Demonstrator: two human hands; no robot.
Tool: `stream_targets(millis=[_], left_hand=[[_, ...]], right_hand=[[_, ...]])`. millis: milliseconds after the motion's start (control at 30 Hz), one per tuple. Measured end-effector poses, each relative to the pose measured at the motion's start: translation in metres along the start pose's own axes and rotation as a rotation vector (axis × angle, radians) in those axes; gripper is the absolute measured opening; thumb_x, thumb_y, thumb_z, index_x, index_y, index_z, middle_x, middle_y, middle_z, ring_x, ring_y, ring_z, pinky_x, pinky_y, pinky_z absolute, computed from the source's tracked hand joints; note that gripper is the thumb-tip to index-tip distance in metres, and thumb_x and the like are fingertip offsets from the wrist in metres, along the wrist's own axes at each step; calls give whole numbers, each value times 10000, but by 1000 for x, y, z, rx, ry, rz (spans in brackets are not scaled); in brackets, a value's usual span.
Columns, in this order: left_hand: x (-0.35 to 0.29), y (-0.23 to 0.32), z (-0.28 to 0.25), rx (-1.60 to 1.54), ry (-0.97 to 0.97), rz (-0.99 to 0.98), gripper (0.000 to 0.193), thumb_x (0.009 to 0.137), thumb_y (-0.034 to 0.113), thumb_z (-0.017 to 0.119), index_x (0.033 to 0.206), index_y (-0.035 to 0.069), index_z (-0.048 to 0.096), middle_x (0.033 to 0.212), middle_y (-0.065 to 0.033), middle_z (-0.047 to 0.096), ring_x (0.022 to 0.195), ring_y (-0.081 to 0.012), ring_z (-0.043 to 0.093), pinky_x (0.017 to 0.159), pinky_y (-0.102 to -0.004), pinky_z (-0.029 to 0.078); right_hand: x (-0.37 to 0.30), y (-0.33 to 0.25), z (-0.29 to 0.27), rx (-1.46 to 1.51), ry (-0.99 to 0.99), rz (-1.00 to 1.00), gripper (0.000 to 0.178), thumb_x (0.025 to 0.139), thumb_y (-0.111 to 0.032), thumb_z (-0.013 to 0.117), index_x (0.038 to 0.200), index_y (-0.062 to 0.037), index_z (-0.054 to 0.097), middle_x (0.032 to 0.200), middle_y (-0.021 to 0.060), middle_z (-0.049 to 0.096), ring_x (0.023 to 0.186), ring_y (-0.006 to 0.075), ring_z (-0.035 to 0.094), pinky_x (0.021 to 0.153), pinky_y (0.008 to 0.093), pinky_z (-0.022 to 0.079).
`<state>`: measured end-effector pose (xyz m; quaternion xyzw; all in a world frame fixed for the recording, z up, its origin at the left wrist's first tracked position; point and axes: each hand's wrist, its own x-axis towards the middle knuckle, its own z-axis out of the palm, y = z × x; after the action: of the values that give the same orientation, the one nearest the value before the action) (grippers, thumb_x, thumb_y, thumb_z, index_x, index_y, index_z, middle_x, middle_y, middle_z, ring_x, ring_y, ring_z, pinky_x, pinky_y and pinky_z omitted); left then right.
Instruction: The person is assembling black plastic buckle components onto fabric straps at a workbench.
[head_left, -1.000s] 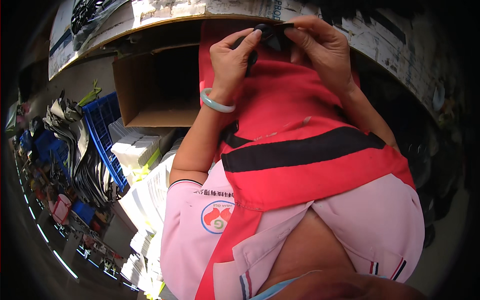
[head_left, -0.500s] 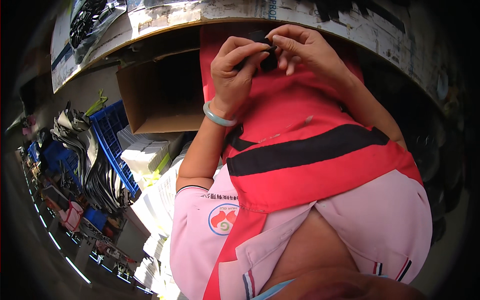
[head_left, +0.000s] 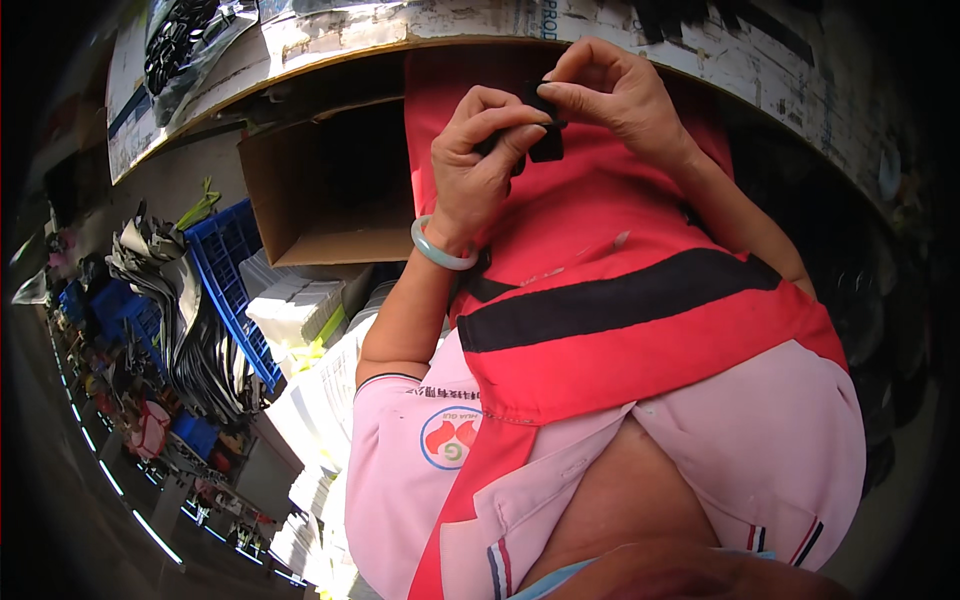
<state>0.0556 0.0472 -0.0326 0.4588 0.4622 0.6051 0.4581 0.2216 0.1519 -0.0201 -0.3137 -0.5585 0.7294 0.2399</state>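
The left hand pinches the black piece, which runs near-to-far just right of it; the right hand, narrow, meets its far end, grip unclear.

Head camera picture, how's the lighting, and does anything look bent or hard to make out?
In the head view, glare washes out the white stack; in the head view, shadow swallows the inside of the cardboard box; in the head view, the table has a bowed edge, and the black piece by the left hand shows little detail.
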Motion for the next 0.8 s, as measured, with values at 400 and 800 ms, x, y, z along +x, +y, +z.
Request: stream_targets(millis=[400,800], left_hand=[[-61,11,-156,-12,598,-426,276,967,198,572,1177,22,602,1001,-77,613,607,-52,486,383,-169,309],[-11,-19,-49,-702,74,-595,191,1004,201,473,1122,54,506,1110,-169,605,577,-73,436,397,-155,331]], right_hand=[[5,-18,-30,-686,163,-381,130,878,-111,657,971,-25,629,923,91,642,824,202,635,734,294,515],[77,-53,-132,-1296,263,-926,97,699,-86,714,782,-123,680,1027,40,611,1067,254,537,922,379,398]])
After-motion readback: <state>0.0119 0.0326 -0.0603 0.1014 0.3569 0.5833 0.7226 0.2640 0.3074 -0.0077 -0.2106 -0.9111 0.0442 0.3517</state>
